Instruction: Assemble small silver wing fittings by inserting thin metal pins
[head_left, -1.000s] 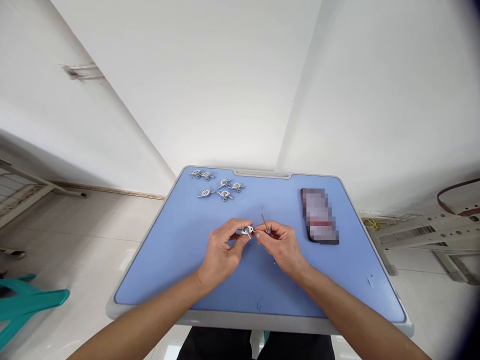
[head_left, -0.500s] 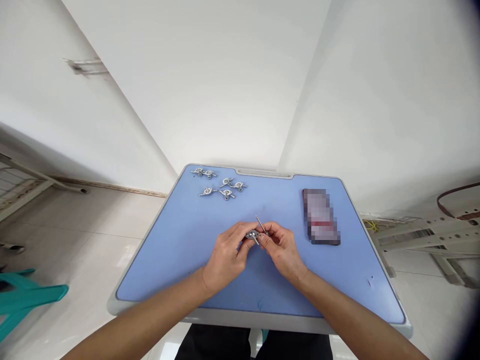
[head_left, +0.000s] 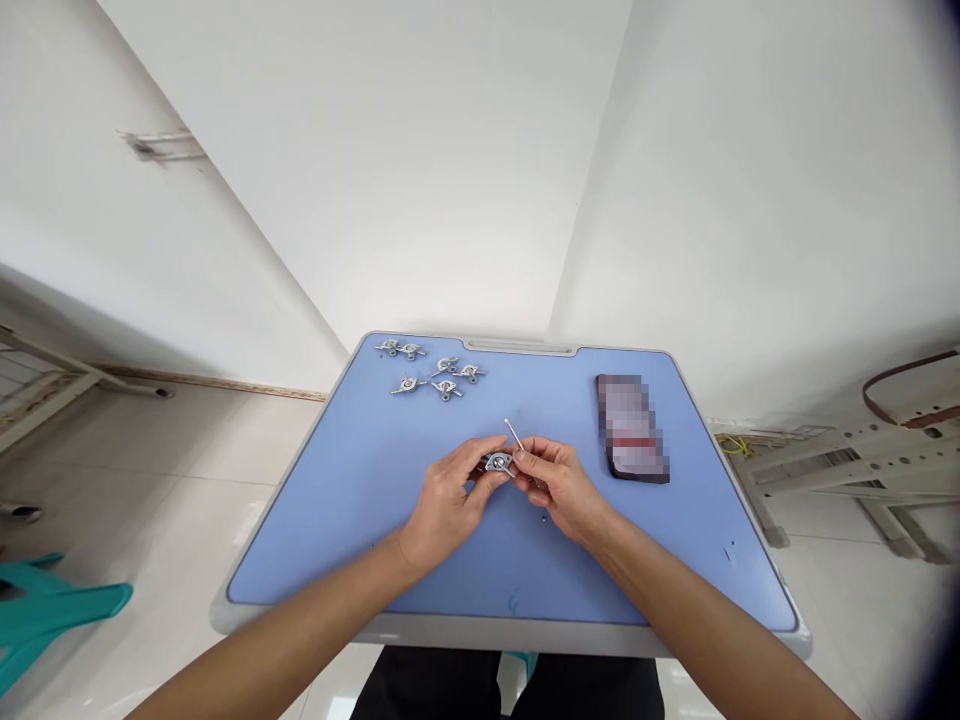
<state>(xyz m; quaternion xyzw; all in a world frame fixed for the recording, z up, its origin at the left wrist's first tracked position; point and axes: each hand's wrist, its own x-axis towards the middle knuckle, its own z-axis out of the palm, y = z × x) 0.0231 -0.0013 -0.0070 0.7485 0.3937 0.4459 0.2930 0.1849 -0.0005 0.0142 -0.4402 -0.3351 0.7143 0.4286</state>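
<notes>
The left grip (head_left: 448,492) pinches a small metal fitting (head_left: 498,463) between thumb and fingers, over the middle of the blue desk (head_left: 330,500). Just beside it, the right grip (head_left: 562,485) clasps a thin metal rod (head_left: 513,432) that slants up and leftward; whether those fingers touch the fitting is unclear. Farther out, six similar fittings (head_left: 408,384) lie near the desk's far left corner, a phone (head_left: 634,430) with a blurred screen lies right, and a teal stool (head_left: 67,602) stands at far left.
</notes>
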